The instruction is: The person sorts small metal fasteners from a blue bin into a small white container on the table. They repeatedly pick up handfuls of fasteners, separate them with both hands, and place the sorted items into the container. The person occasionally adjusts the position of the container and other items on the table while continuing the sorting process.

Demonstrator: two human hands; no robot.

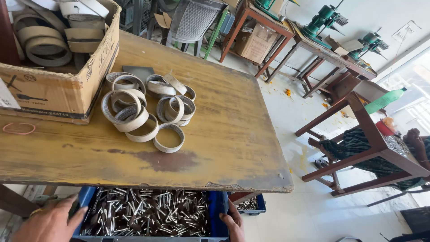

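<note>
Hands grip a blue crate: left hand (51, 222) clasps one edge, right hand (234, 222) the other. The crate (218, 207), full of small metal pieces (148, 215), sits low under the yellow counter (224, 134). This looks like pulling it out; next calls for an even two-handed draw.

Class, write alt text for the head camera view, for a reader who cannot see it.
Two bare hands, left hand and right hand, grip the ends of a blue crate full of small metal pieces, just below the edge of a worn yellow table. On the table lie a pile of flat rings and a cardboard box of larger bands.
</note>
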